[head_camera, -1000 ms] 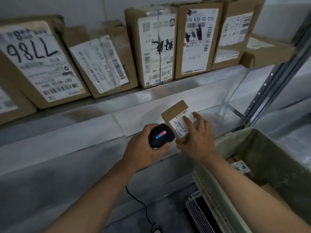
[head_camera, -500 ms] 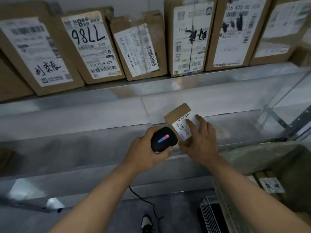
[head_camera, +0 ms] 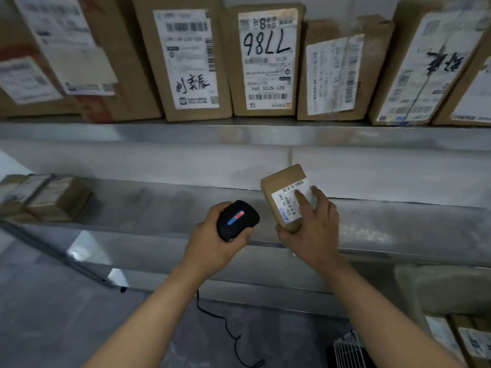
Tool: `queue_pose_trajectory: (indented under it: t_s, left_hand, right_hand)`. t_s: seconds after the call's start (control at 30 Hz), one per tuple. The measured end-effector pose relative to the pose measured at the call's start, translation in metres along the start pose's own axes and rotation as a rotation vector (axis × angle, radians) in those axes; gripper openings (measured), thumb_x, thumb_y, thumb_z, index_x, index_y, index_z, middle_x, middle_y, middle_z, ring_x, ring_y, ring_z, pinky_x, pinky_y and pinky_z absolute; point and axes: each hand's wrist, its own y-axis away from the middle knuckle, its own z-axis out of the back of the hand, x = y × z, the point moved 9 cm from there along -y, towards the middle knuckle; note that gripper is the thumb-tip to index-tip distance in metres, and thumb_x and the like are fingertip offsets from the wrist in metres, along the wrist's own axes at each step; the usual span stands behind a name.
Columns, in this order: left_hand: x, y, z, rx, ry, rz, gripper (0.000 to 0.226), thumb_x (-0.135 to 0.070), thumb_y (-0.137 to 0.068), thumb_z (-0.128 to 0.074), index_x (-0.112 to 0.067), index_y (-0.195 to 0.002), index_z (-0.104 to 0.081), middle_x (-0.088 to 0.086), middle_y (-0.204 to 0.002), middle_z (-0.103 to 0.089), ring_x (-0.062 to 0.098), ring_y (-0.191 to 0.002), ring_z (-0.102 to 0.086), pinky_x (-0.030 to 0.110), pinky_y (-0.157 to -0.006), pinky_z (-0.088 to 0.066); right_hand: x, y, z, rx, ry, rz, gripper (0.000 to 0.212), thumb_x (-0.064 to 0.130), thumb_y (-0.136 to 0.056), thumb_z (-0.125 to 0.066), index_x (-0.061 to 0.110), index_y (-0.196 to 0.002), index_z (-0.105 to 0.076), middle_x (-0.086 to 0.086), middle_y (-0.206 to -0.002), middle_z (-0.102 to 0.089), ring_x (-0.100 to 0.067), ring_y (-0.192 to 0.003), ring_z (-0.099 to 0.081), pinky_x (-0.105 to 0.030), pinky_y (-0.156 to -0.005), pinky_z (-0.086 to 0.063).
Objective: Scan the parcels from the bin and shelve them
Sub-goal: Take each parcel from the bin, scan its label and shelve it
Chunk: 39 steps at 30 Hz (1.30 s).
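My right hand point(head_camera: 312, 229) grips a small brown parcel point(head_camera: 281, 192) with a white barcode label, held tilted above the front of the lower metal shelf point(head_camera: 398, 224). My left hand point(head_camera: 212, 248) holds a black handheld scanner point(head_camera: 236, 220) with a blue and red light strip, just left of the parcel. The scanner's cable point(head_camera: 228, 330) hangs down to the floor. The bin point(head_camera: 435, 288) shows at the lower right, with labelled parcels point(head_camera: 467, 341) inside.
A row of upright labelled cardboard boxes point(head_camera: 265, 62) fills the upper shelf point(head_camera: 239, 134). Small stacked parcels point(head_camera: 50, 197) lie at the left end of the lower shelf. A white wire rack point(head_camera: 348, 346) stands on the grey floor beside the bin.
My view has swung left: the upper boxes slid right and the bin moved to the frame's edge. The parcel and scanner have drawn slightly apart, and stacked parcels appeared at left.
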Motion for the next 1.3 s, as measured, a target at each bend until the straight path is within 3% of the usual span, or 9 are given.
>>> queue_pose_trajectory:
  t_s: [0.2,0.33,0.5,0.7,0.9,1.03,1.17,1.3]
  left_hand:
    - [0.057,0.026,0.088,-0.214,0.039,0.091,0.059,-0.037,-0.078,-0.088,-0.032,-0.129,-0.058,-0.029,-0.106,-0.066,-0.016,-0.095,-0.062,0.002,-0.074,-0.044]
    - [0.093,0.043,0.148,-0.319,0.05,0.128,0.064,-0.058,-0.071,-0.081,-0.038,-0.127,-0.058,-0.033,-0.106,-0.067,-0.009,-0.097,-0.064,0.007,-0.077,-0.048]
    - [0.139,0.065,0.22,-0.445,0.028,0.201,0.058,-0.041,-0.078,-0.087,-0.034,-0.128,-0.058,-0.031,-0.103,-0.063,-0.019,-0.092,-0.059,0.002,-0.072,-0.044]
    - [0.187,0.104,0.293,-0.587,0.023,0.281,0.06,-0.06,-0.072,-0.081,-0.044,-0.125,-0.057,-0.039,-0.103,-0.064,-0.012,-0.095,-0.063,0.009,-0.078,-0.049]
    - [0.229,0.13,0.35,-0.71,-0.001,0.393,0.059,-0.044,-0.078,-0.087,-0.034,-0.129,-0.059,-0.029,-0.099,-0.064,-0.001,-0.09,-0.065,0.001,-0.073,-0.044]
    - [0.254,0.134,0.377,-0.748,0.001,0.44,0.062,-0.054,-0.075,-0.084,-0.037,-0.129,-0.058,-0.029,-0.099,-0.065,0.001,-0.093,-0.067,0.013,-0.078,-0.052]
    - [0.278,0.124,0.401,-0.778,-0.033,0.468,0.078,-0.072,-0.066,-0.07,-0.032,-0.132,-0.059,-0.017,-0.107,-0.072,0.004,-0.096,-0.069,0.023,-0.081,-0.056]
    - [0.304,0.095,0.416,-0.729,-0.036,0.507,0.071,-0.059,-0.075,-0.082,-0.031,-0.135,-0.057,-0.011,-0.112,-0.071,0.008,-0.099,-0.068,0.027,-0.083,-0.057]
  right_hand:
    - [0.099,-0.005,-0.045,0.029,-0.061,0.098,0.1,0.057,-0.066,-0.084,0.015,-0.148,-0.046,-0.026,-0.155,-0.032,-0.042,-0.131,-0.033,-0.055,-0.106,-0.037]
    - [0.164,-0.009,-0.076,0.041,-0.119,0.151,0.099,0.056,-0.066,-0.086,0.014,-0.146,-0.047,-0.027,-0.153,-0.033,-0.039,-0.13,-0.031,-0.058,-0.104,-0.04]
    - [0.25,-0.012,-0.114,0.061,-0.173,0.244,0.097,0.053,-0.066,-0.087,0.015,-0.146,-0.047,-0.026,-0.151,-0.035,-0.043,-0.129,-0.037,-0.058,-0.103,-0.041]
    - [0.339,-0.011,-0.161,0.12,-0.196,0.307,0.095,0.06,-0.07,-0.083,0.021,-0.148,-0.044,-0.022,-0.155,-0.032,-0.044,-0.132,-0.037,-0.056,-0.107,-0.035]
    - [0.414,-0.009,-0.204,0.172,-0.28,0.363,0.093,0.055,-0.068,-0.087,0.018,-0.145,-0.05,-0.022,-0.153,-0.035,-0.043,-0.134,-0.037,-0.054,-0.107,-0.036]
    - [0.453,-0.013,-0.234,0.187,-0.301,0.371,0.09,0.053,-0.065,-0.089,0.016,-0.14,-0.055,-0.024,-0.149,-0.039,-0.042,-0.13,-0.038,-0.054,-0.106,-0.035]
    - [0.477,-0.022,-0.274,0.248,-0.309,0.339,0.092,0.056,-0.065,-0.087,0.019,-0.142,-0.054,-0.021,-0.15,-0.037,-0.039,-0.128,-0.037,-0.051,-0.106,-0.035]
    - [0.482,-0.041,-0.321,0.286,-0.306,0.273,0.091,0.056,-0.064,-0.088,0.016,-0.139,-0.057,-0.023,-0.145,-0.043,-0.042,-0.128,-0.042,-0.049,-0.103,-0.036]
